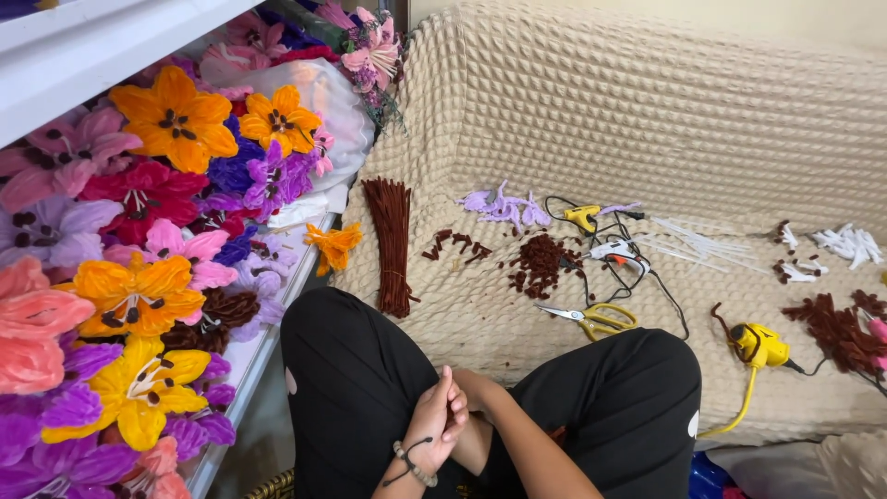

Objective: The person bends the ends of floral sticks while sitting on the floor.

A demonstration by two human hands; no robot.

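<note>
The left hand (434, 425) and right hand (459, 399) are resting clasped, gripping nothing, while yellow scissors (591, 319) are lying at one o'clock, within easy reach.

No labels, signs or screens in view. Only packaging: a clear plastic bag (325, 103), crumpled and whitish, lying on the flower shelf at upper left beside the orange and purple pipe-cleaner flowers.
</note>
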